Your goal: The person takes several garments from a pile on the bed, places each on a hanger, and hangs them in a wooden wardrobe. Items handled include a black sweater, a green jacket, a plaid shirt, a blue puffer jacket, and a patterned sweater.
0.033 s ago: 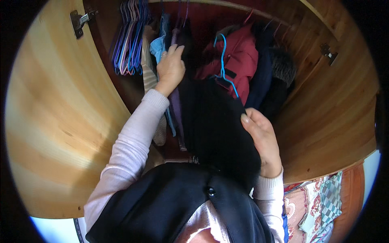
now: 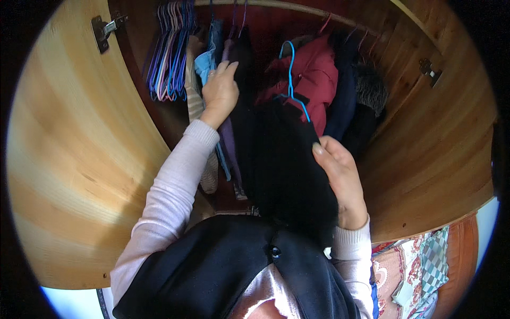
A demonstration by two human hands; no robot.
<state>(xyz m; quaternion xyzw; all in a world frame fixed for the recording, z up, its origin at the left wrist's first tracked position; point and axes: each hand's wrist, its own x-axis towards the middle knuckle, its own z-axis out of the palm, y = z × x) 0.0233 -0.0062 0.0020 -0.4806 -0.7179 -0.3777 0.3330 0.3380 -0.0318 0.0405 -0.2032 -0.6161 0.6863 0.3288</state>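
Observation:
A black garment on a bright blue hanger is in front of me, before the open wardrobe. My right hand pinches its right shoulder edge between thumb and fingers. The hanger's hook stands free, below and apart from the rod. Up among the hanging clothes, my left hand rests with fingers stretched out against a dark garment. Beside that hand hang a light blue garment, a purple one and a beige striped one.
Several empty hangers crowd the left of the rod. A red padded jacket and a dark coat with a furry trim hang to the right. Wooden doors stand open on both sides. Patterned bedding lies lower right.
The blue hanger and black garment have shifted slightly left and up, my right hand with them. My left hand has moved a little left.

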